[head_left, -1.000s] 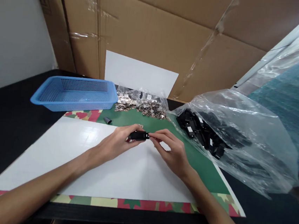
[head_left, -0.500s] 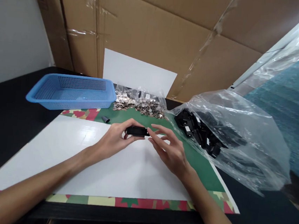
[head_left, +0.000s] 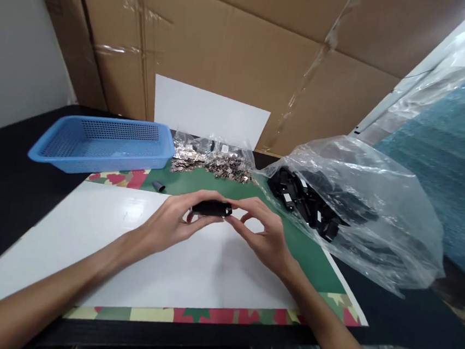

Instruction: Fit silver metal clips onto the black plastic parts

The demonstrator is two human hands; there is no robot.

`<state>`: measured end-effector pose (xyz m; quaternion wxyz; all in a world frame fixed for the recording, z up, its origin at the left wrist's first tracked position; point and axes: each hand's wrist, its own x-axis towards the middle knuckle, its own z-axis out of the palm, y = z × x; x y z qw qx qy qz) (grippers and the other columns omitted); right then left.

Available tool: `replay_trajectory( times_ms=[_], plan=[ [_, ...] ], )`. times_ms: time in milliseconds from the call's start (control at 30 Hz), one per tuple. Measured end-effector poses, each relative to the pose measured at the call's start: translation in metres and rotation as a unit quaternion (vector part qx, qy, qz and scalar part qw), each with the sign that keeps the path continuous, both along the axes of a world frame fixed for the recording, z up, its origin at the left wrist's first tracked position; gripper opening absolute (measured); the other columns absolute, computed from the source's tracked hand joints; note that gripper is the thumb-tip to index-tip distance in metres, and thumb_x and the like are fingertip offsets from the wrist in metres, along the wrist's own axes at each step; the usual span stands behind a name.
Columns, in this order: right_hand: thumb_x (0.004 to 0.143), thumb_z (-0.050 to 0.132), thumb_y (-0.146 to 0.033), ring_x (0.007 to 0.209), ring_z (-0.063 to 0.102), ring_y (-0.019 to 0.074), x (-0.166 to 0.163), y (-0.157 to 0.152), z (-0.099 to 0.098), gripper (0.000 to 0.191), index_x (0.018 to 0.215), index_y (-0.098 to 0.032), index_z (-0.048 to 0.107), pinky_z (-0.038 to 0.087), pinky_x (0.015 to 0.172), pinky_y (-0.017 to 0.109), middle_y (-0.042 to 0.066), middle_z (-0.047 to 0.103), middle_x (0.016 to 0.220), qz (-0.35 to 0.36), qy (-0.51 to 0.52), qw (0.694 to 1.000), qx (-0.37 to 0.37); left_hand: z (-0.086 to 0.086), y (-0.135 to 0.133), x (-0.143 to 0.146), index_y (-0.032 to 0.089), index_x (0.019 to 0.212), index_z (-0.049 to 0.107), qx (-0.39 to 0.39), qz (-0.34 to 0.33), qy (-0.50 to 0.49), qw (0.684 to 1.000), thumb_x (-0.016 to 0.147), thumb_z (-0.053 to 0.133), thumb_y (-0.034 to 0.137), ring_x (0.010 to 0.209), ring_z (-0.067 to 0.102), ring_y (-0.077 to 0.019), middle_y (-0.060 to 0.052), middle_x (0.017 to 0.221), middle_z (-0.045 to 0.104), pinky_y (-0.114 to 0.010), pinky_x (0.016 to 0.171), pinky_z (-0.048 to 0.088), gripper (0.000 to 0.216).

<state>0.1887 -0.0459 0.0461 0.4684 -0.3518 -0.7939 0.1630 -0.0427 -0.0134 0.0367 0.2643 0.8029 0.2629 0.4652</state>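
Your right hand point(head_left: 268, 233) has closed on the end of the black part point(head_left: 209, 208) your left hand point(head_left: 174, 217) grips, apparently steadying it.

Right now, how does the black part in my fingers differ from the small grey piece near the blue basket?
The black part is held between your left hand and right hand; the grey piece lies untouched on the green mat. The black part looks longer, the grey piece shorter. Both are dark.
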Motion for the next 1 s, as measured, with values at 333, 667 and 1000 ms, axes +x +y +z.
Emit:
replay_trajectory(
  times_ms=[333, 667, 1000],
  plan=[
    [0.101, 0.065, -0.024, 0.095, 0.064, 0.0193, 0.002, 0.001, 0.001, 0.031, 0.132, -0.026, 0.067, 0.059, 0.067, 0.03, 0.006, 0.07, 0.103, 0.009, -0.015, 0.999, -0.03, 0.001, 0.001, -0.005, 0.028, 0.132, 0.067, 0.079, -0.006, 0.119, 0.99, 0.104, 0.057, 0.032, 0.105, 0.071, -0.018, -0.007, 0.128, 0.07, -0.03, 0.085, 0.057, 0.03],
    [0.099, 0.068, -0.025, 0.091, 0.064, 0.0186, 0.002, 0.002, -0.009, 0.027, 0.126, -0.027, 0.072, 0.057, 0.063, 0.027, 0.005, 0.07, 0.101, -0.004, 0.011, 0.997, -0.078, -0.005, -0.001, -0.003, 0.026, 0.131, 0.067, 0.076, -0.005, 0.149, 0.986, 0.106, 0.052, 0.032, 0.106, 0.072, -0.0206, -0.007, 0.125, 0.071, -0.031, 0.085, 0.056, 0.029],
    [0.102, 0.063, -0.031, 0.083, 0.061, 0.0157, -0.012, 0.004, -0.012, 0.022, 0.121, -0.024, 0.071, 0.055, 0.054, 0.022, 0.006, 0.067, 0.107, -0.006, 0.083, 0.986, -0.147, 0.004, -0.001, 0.002, 0.027, 0.122, 0.072, -0.058, 0.006, 0.086, 0.995, 0.104, 0.054, 0.042, 0.078, 0.065, -0.0132, -0.004, 0.11, 0.072, -0.026, 0.067, 0.047, 0.029]
  ],
)
